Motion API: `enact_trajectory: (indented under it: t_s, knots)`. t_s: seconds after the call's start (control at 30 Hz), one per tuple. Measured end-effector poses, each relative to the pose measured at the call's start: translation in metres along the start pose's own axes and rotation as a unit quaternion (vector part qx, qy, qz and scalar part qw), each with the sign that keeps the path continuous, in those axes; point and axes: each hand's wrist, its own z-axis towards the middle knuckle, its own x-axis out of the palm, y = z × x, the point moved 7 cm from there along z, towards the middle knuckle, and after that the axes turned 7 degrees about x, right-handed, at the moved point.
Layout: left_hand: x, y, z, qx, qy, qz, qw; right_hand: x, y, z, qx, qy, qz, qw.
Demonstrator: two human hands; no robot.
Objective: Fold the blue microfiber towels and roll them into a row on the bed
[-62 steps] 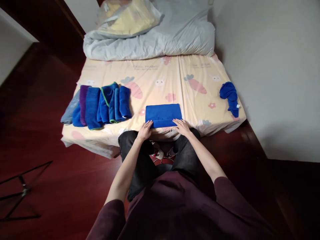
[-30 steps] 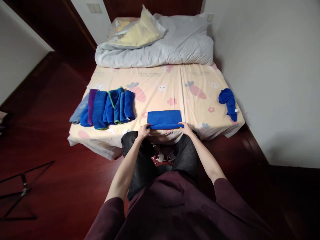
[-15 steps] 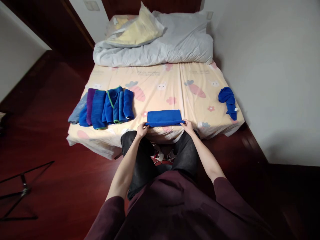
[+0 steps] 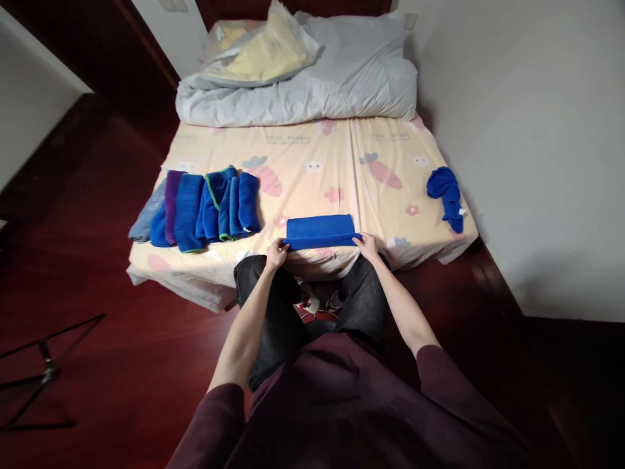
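Observation:
A blue towel (image 4: 319, 227) lies near the front edge of the bed, its near edge turned over into a narrow strip. At the strip's left end, my left hand (image 4: 277, 253) pinches the cloth between thumb and fingers. My right hand (image 4: 367, 247) grips the right end in the same way. To the left is a row of folded towels (image 4: 189, 212), mostly blue, with a purple one and a grey one among them. A crumpled blue cloth (image 4: 445, 192) with a white tag rests by the bed's right edge.
The bed (image 4: 312, 146) has a cream sheet with carrots and rabbits. A grey quilt (image 4: 361, 71) and a yellow pillow (image 4: 273, 52) in a clear wrapper lie at its far end. A wall (image 4: 527, 163) runs along the right. Black stand legs (image 4: 46, 371) are on the floor at left.
Both hands keep their pinch on the towel's near edge, and the turned-over strip looks slightly wider. The camera view has shifted a little.

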Motion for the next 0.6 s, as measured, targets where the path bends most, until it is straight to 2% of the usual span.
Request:
enact_trajectory:
  t_s: [0.3,0.6]
  knots:
    - [0.0032,0.0099,0.0,-0.043,-0.003,-0.005,0.999,0.0002,0.0078,-0.0037,0.013,-0.012,0.015,1.0]
    - [0.0006,0.0054,-0.0047,-0.062,-0.009,0.001,0.998,-0.0041,0.0055,-0.002,0.021,-0.043,-0.022,0.999]
